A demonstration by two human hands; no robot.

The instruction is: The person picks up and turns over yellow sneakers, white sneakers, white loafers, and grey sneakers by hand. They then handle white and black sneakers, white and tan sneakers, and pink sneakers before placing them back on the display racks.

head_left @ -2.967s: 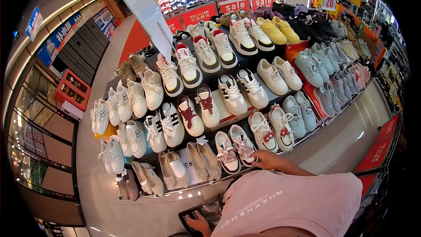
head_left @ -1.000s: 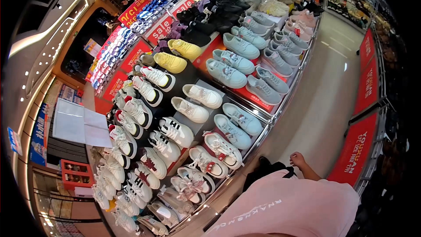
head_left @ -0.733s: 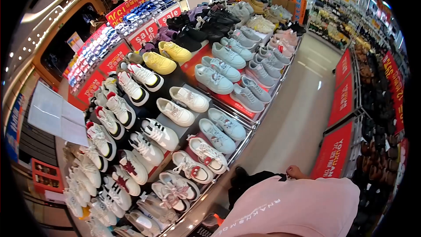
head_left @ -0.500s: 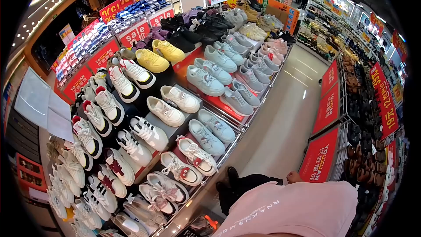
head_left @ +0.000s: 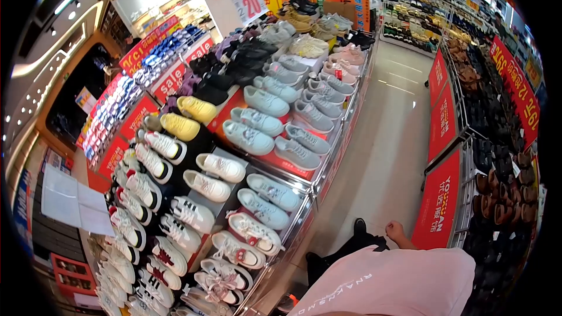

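My right hand (head_left: 395, 230) hangs in front of my pink shirt (head_left: 386, 278), over the aisle floor. Its fingers are loosely curled, and nothing shows in them. It is nearest to a red sign panel (head_left: 436, 205) on the right-hand rack, apart from it. My left hand is out of view. Left of me stands a slanted display with pairs of shoes: white sneakers with red flower trim (head_left: 239, 250), pale blue sneakers (head_left: 262, 209), plain white sneakers (head_left: 206, 185), yellow sneakers (head_left: 180, 126) and grey sneakers (head_left: 297, 152).
Glossy aisle floor (head_left: 374, 140) runs ahead between the display's metal rail (head_left: 313, 190) and the right-hand rack with brown shoes (head_left: 489, 190). White paper sheets (head_left: 73, 199) stick out at the left. My dark shoes (head_left: 360, 226) show below. Ahead are more shoe shelves (head_left: 410, 20).
The view has turned and moved forward along the display, so the shoes shift left. One foot has stepped ahead. My right hand has swung slightly forward, its fingers still curled.
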